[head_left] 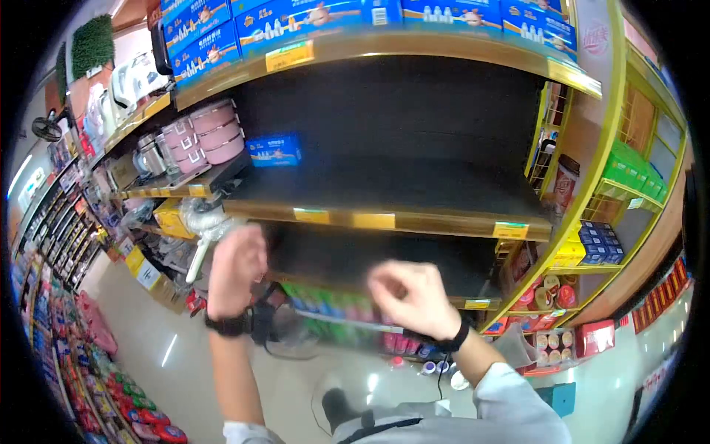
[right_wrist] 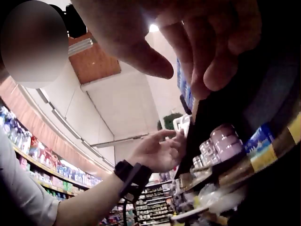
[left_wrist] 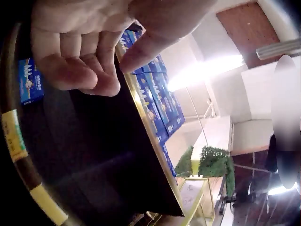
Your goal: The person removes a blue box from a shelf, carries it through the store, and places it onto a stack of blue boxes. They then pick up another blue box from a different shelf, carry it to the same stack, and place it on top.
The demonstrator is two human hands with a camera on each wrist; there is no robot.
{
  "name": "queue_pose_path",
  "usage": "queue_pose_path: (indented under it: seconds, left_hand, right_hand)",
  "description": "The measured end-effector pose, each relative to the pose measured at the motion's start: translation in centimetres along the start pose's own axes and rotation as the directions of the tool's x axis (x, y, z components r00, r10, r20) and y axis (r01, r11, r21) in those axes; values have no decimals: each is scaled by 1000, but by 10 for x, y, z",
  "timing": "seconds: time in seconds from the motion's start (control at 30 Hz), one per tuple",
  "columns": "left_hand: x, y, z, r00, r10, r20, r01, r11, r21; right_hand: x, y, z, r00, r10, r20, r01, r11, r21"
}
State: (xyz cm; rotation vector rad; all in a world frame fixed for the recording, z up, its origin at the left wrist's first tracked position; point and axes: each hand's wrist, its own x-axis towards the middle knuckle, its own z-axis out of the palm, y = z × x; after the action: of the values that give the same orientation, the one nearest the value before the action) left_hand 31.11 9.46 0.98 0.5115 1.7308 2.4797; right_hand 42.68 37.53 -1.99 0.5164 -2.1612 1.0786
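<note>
My left hand (head_left: 238,270), blurred in the head view, is raised in front of the shelf unit with nothing in its grasp. Its fingers bend loosely in the left wrist view. To the right, my right hand (head_left: 418,300) also hangs in the air before the lower shelf, fingers loosely curled around nothing. A single blue box (head_left: 274,150) printed with white bottles stands at the left end of the dark middle shelf (head_left: 399,177), beyond both hands. Rows of similar blue boxes (head_left: 299,22) fill the upper shelf.
Pink stacked lunch boxes (head_left: 214,133) stand left of the blue box. A plastic-wrapped item with a pale handle (head_left: 198,259) juts out near my left hand. Yellow shelf racks (head_left: 592,185) with small goods border the right side. Green packs (head_left: 325,303) sit low below.
</note>
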Motion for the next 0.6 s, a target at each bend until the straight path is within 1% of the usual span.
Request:
queue_pose_path:
  seconds: [0.07,0.1,0.13,0.17,0.2,0.27,0.3,0.33,0.4,0.43,0.47,0.53,0.57,0.6]
  left_hand:
    - [68,11,-25,998,15,57,-14,1000,-2]
    - [99,12,-38,998,18,54,-18,1000,-10]
    - [127,14,-51,998,17,54,-17,1000,-11]
    - [155,12,-65,999,-27,47,28,999,-27]
    - [187,6,-82,996,-74,40,74,997,-5]
    - [239,-9,-100,993,-108,-44,104,992,-76]
    - [258,-17,-104,996,-81,-29,75,983,-165]
    - [278,-21,-103,993,-111,-51,99,975,-201]
    - [321,-37,-112,945,-300,-127,244,910,-335]
    - [337,-42,-118,939,-319,-132,255,900,-354]
    - [353,-47,-125,947,-300,-118,245,906,-346]
    - [380,-65,-147,964,-259,-65,225,918,-327]
    - [397,-85,-166,993,-110,41,113,990,-78]
    - [411,-97,-185,977,83,198,-138,949,282]
  right_hand:
    - [48,-10,13,1000,13,12,-11,996,-94]
    - [70,-11,25,1000,0,-16,-1,993,-115]
    - [96,-12,37,1000,-4,-30,1,995,-96]
    - [125,-8,51,998,-16,-61,8,990,-138]
    - [151,-1,68,996,-23,-88,7,984,-180]
    - [206,8,98,996,57,-62,-75,942,-327]
    - [232,16,113,994,100,-34,-105,928,-358]
    - [262,31,128,977,206,64,-156,879,-450]
    - [312,46,153,908,372,192,-223,817,-532]
    - [335,62,170,872,429,235,-235,789,-568]
    - [357,79,185,834,485,264,-250,758,-603]
    - [385,108,214,836,478,267,-197,717,-668]
    - [396,120,226,818,514,260,-205,682,-702]
    - [405,129,236,797,553,244,-220,641,-735]
